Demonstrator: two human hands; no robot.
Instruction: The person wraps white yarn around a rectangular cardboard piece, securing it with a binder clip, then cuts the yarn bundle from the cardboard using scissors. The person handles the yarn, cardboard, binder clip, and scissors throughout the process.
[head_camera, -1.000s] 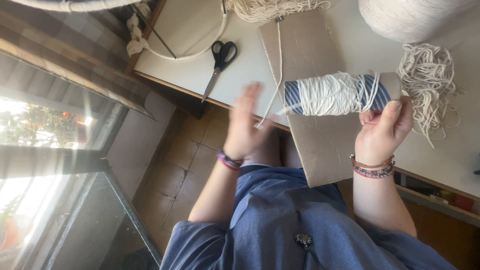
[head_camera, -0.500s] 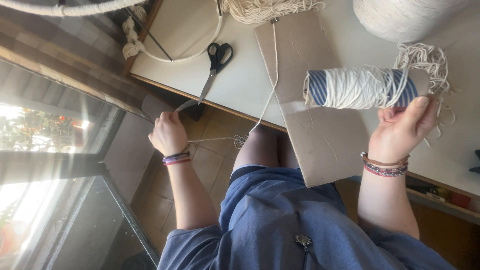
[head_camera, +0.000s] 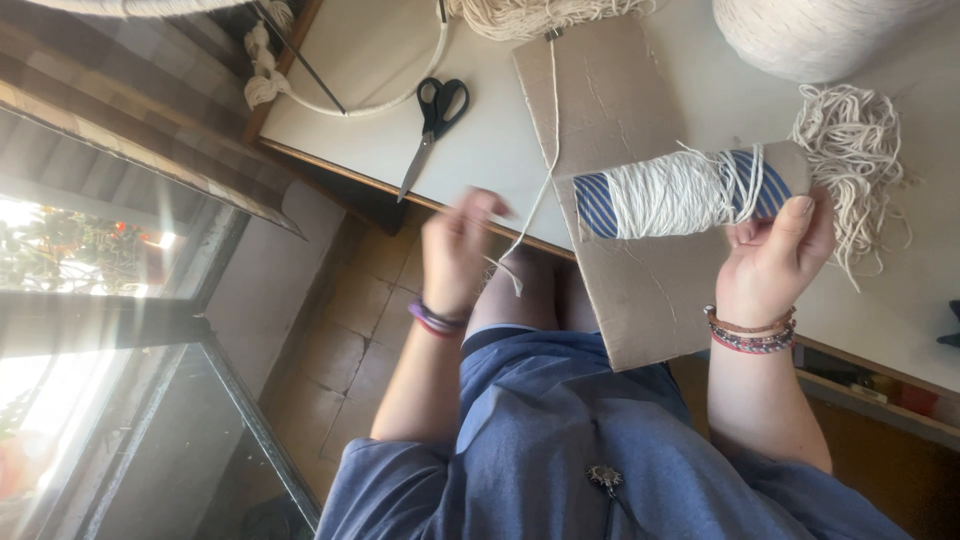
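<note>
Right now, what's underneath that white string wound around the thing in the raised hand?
Under the string a blue-striped tube shows at both ends, gripped by the right hand. Its middle is covered by the windings.

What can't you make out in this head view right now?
- Left hand: motion-blurred, so its grip on the thin cream cord is unclear.
- Large cream yarn cone: cut off by the top edge.
- Blue-striped cardboard tube in the right hand: middle hidden under wound cream cord.

Right hand (head_camera: 770, 255) grips cord-wound tube (head_camera: 690, 190); left hand (head_camera: 455, 245) pinches cord (head_camera: 535, 205).
</note>
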